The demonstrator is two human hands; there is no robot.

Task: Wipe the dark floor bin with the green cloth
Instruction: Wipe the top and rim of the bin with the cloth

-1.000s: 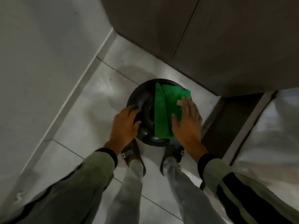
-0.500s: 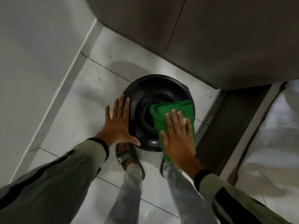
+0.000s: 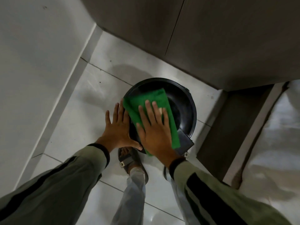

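Note:
A round dark floor bin [image 3: 183, 108] with a glossy domed lid stands on the white tiles in front of my feet. The green cloth [image 3: 152, 96] lies spread over the left half of the lid. My right hand [image 3: 154, 130] presses flat on the cloth with fingers extended, covering its near part. My left hand [image 3: 118, 129] lies flat with fingers spread against the bin's left side, the thumb under the near rim. It holds nothing.
A white wall [image 3: 32, 62] runs along the left. Dark cabinet fronts [image 3: 211, 38] stand just behind the bin. A dark plinth [image 3: 230, 124] and a pale glossy surface lie at the right. My sandalled feet [image 3: 128, 159] stand just below the bin.
My right hand has slid the cloth from the right side of the lid over to the left side. My left hand stays flat against the bin's left side.

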